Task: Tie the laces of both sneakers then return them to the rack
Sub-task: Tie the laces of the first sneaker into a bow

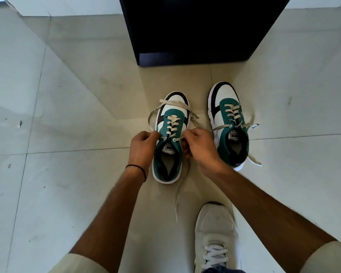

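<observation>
Two green, white and black sneakers stand on the tiled floor, toes pointing away from me. My left hand [142, 146] pinches a lace at the left side of the left sneaker [170, 134]; that lace [171, 104] loops forward over the toe. On the sneaker's right side, my right hand [200, 146] grips the other lace, whose loose end [178, 196] trails back over the floor toward me. The right sneaker [229, 123] stands apart to the right, its laces [252, 126] untied and lying loose on both sides.
A dark cabinet-like block [195, 32] stands on the floor just beyond the sneakers. My own foot in a white shoe [215, 235] rests at the lower right, close to the trailing lace. Pale floor tiles [67, 115] spread to the left and right.
</observation>
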